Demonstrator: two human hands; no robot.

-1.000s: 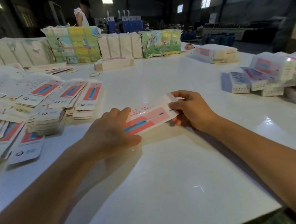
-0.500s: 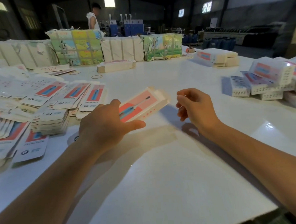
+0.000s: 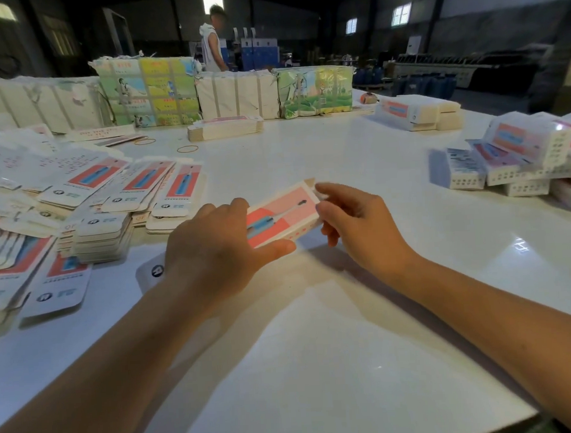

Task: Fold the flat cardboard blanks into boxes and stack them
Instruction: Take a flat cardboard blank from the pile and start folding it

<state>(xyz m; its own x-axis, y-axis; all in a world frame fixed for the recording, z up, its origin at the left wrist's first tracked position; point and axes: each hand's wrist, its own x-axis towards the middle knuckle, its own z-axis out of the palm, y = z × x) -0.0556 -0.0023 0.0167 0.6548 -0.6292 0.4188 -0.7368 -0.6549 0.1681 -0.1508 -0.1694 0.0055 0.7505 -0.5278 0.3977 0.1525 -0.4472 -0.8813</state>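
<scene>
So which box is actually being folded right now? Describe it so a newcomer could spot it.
Start at the white table and find the person's two hands near its middle. Between them is the pink-and-white box, gripped by the left hand with the right hand at its open far end. Unlike the flat blanks on the left and the finished boxes on the right, it is the only one held.

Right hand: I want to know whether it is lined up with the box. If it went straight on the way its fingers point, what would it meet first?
The open end of the box that the left hand holds. The right hand fingers are already at it; contact is unclear.
</scene>
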